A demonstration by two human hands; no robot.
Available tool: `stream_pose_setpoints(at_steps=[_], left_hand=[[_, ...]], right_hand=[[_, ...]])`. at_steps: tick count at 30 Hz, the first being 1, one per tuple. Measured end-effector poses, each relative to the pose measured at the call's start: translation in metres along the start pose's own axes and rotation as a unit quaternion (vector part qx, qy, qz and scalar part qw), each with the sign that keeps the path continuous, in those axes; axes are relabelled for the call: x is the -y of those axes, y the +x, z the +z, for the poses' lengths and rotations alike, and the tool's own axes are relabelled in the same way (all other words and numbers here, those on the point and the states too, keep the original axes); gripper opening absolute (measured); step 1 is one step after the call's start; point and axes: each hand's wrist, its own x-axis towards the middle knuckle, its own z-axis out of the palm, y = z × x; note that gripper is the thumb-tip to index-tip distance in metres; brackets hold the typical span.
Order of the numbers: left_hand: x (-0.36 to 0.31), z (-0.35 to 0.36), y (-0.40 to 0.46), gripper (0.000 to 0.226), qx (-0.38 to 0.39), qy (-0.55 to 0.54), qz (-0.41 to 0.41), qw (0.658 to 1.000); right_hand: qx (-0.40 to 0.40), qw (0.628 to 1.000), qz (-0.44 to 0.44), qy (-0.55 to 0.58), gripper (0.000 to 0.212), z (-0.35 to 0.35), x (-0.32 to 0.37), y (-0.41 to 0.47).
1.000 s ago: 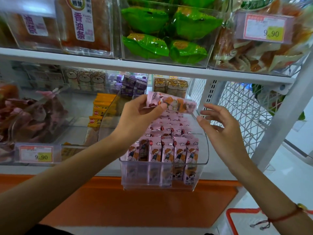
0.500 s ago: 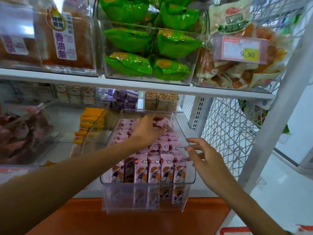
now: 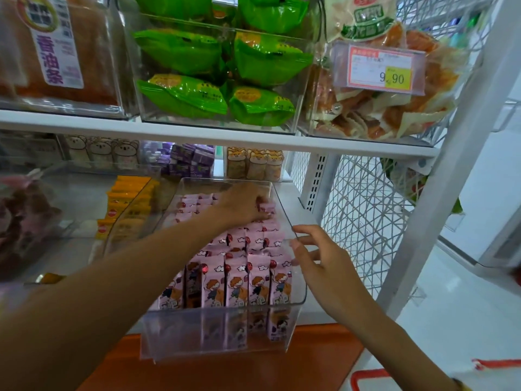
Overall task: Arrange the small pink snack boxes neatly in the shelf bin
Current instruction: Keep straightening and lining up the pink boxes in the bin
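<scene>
A clear plastic shelf bin (image 3: 298,303) juts out over the front of the lower shelf. Inside it stand rows of small pink snack boxes (image 3: 236,280) with cartoon figures, upright and packed front to back. My left hand (image 3: 239,204) reaches deep into the bin and holds a pink box (image 3: 267,208) at the back right of the rows, fingers curled over it. My right hand (image 3: 315,255) hovers at the bin's right wall, fingers spread and touching the rim, holding nothing.
The upper white shelf (image 3: 197,136) carries bins of green packets (image 3: 220,77) and orange snacks with a price tag (image 3: 386,69). Yellow packets (image 3: 124,204) lie left of the bin. A white wire mesh panel (image 3: 363,210) stands to the right. Part of a red basket (image 3: 366,379) shows at the bottom.
My left hand carried the pink box from above the bin down into its back right rows. My right hand dropped to the bin's right rim. The view moved closer.
</scene>
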Motion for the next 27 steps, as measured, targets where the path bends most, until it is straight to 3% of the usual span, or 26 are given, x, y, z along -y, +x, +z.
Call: stream_pose_setpoints(at_steps=[4, 7, 9, 13, 16, 20, 23, 27], left_hand=[[0.012, 0.003, -0.001, 0.027, 0.068, -0.011, 0.016, 0.998], [0.012, -0.001, -0.002, 0.039, 0.111, 0.003, 0.017, 0.994], [0.010, -0.002, -0.003, 0.030, 0.096, 0.009, 0.016, 0.995], [0.002, -0.008, -0.006, 0.026, -0.015, -0.007, 0.038, 0.999], [-0.005, -0.008, -0.006, 0.027, 0.040, 0.033, 0.071, 0.996], [-0.010, -0.008, -0.004, 0.029, 0.076, 0.017, 0.051, 0.996], [-0.015, -0.010, -0.010, 0.026, 0.045, -0.039, 0.036, 0.998], [-0.029, -0.023, -0.030, 0.002, -0.088, -0.210, -0.018, 0.974]], right_hand=[[0.006, 1.000, -0.013, -0.010, 0.025, -0.001, -0.001, 0.001], [0.011, 1.000, -0.018, -0.016, 0.023, 0.000, -0.001, 0.002], [0.015, 0.999, -0.023, -0.023, 0.022, -0.001, 0.000, 0.001], [0.020, 0.999, -0.029, -0.035, 0.034, -0.002, -0.001, -0.002], [0.021, 0.999, -0.028, -0.038, 0.036, -0.002, -0.001, -0.002], [0.027, 0.999, -0.018, -0.031, 0.036, -0.003, 0.001, -0.002], [0.026, 0.999, -0.015, -0.030, 0.034, -0.003, 0.002, -0.002], [0.006, 0.999, -0.013, -0.046, 0.037, -0.006, 0.008, -0.001]])
